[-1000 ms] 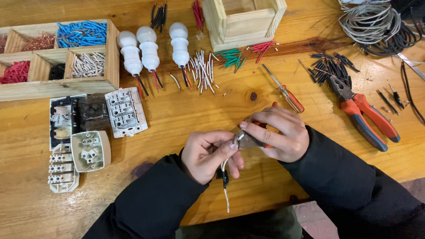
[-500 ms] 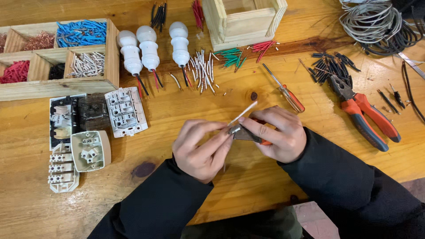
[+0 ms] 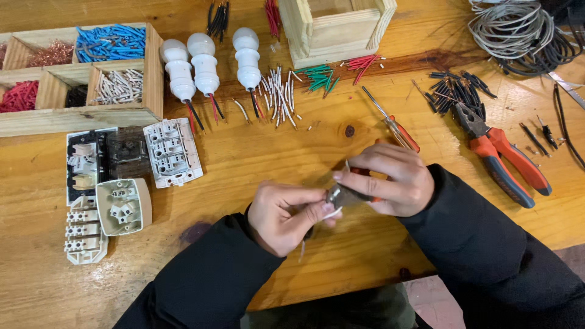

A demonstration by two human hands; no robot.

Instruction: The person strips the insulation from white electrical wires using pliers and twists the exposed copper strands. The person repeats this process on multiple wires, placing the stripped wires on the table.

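Observation:
My hands meet over the wooden table [image 3: 256, 152], near its front edge. My right hand [image 3: 390, 183] grips a small cutting tool [image 3: 342, 196] with a grey metal head; most of its reddish handle is hidden in my palm. My left hand [image 3: 280, 213] pinches a short white wire [image 3: 332, 214] right at the tool's head. One end of the wire hangs below my left fingers. Both sleeves are black.
A red-handled screwdriver [image 3: 393, 125] lies just behind my right hand, with red pliers [image 3: 499, 155] and black wire pieces [image 3: 457, 91] to the right. At the back are white lamp holders [image 3: 204, 61], cut white wires [image 3: 277, 94], a wooden box [image 3: 335, 36] and a divided tray [image 3: 79, 116]. Switch parts [image 3: 170, 152] lie left.
Half a second ago the white wire stuck up to the right between my hands. It is now down at the tool's head, and my hands have shifted slightly lower.

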